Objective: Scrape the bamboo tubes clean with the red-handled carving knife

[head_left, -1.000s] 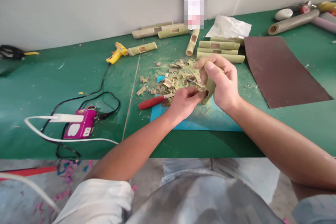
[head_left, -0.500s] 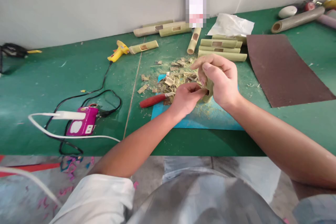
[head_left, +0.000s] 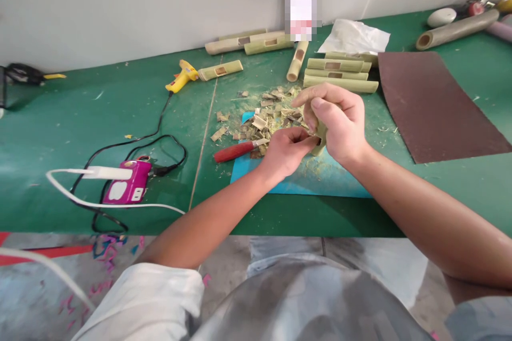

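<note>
Bamboo tube gripped in right hand, left fingertips at its cutout

Right hand: the bamboo tube [head_left: 320,147] is wrapped by the curled fingers of the right hand [head_left: 342,122], thumb laid along it, index finger stretched out to the left. Upper part of the tube is covered by the hand. Left hand [head_left: 285,152]: fingers drawn in narrow, thumb and fingertips set at the dark cutout; whether anything small is pinched there cannot be told.

Tube is held tilted over the blue sheet [head_left: 344,184]; contact with the sheet cannot be made out. Forearms are angled inward from both lower corners, right hand carried higher than the left. Red-handled knife [head_left: 235,151] is left lying just beside the left hand, its blade pointed toward the hand, bamboo chips [head_left: 259,122] scattered beyond.
</note>
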